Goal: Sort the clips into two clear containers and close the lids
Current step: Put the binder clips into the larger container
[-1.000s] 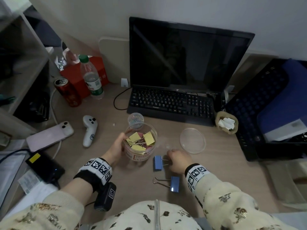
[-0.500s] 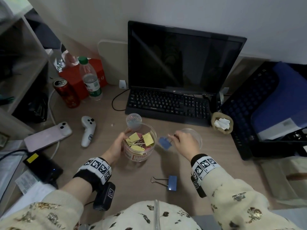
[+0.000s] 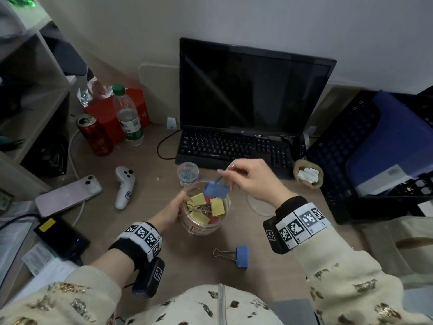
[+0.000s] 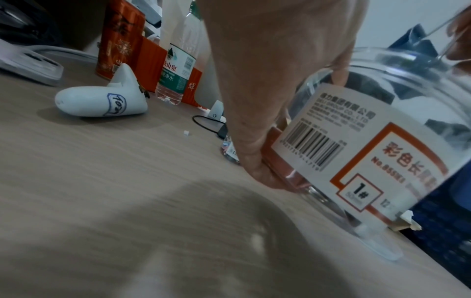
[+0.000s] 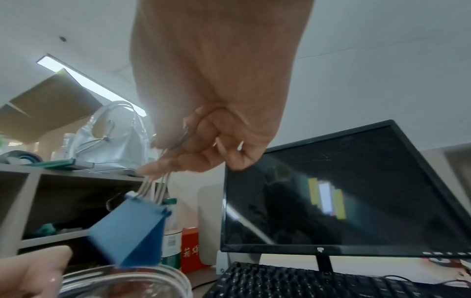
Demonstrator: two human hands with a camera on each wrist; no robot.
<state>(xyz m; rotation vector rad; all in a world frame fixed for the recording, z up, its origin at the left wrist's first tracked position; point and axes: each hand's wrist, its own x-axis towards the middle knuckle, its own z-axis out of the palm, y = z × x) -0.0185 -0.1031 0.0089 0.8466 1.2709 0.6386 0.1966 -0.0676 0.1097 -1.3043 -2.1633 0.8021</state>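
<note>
Right hand (image 3: 251,178) pinches the wire handles of a blue metal binder clip (image 3: 216,189), which hangs body-down directly over the open mouth of the clear round plastic jar (image 3: 205,225), already holding yellow and pink binder clips (image 3: 218,206). Left hand (image 3: 169,211) curls round the jar's left wall, steadying it on the wooden desk (image 3: 112,228). A second blue binder clip (image 3: 241,256) lies near of the jar, handles pointing left, closer to the right hand. The jar's clear lid (image 3: 259,205) lies just right.
</note>
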